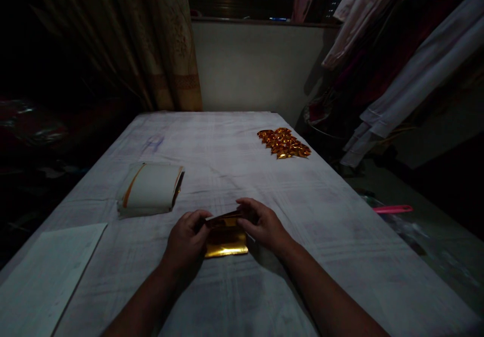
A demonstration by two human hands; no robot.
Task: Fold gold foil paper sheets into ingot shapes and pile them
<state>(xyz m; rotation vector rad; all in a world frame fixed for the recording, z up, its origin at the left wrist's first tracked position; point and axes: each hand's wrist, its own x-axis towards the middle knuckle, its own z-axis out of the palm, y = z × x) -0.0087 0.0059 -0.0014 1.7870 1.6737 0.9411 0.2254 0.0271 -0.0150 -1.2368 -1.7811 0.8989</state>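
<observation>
Between my two hands is a sheet of shiny gold foil paper [227, 241], partly folded, its near part lying curved toward me. My left hand [189, 236] pinches its left side between thumb and fingers. On the right, my right hand [262, 223] grips the raised far edge, thumb in front and fingers behind. Beyond my left hand lies a stack of pale paper sheets [153, 188] with orange-gold edges, slightly bowed. Farther off, a cluster of folded gold foil pieces [283, 144] rests near the table's right edge.
A pale checked cloth covers the table [234, 301]. A flat white board or sheet [45, 276] lies at the near left. Clothes [412, 69] hang to the right, and a pink handle [393, 209] shows beside the table. A curtain [166, 39] hangs behind at left.
</observation>
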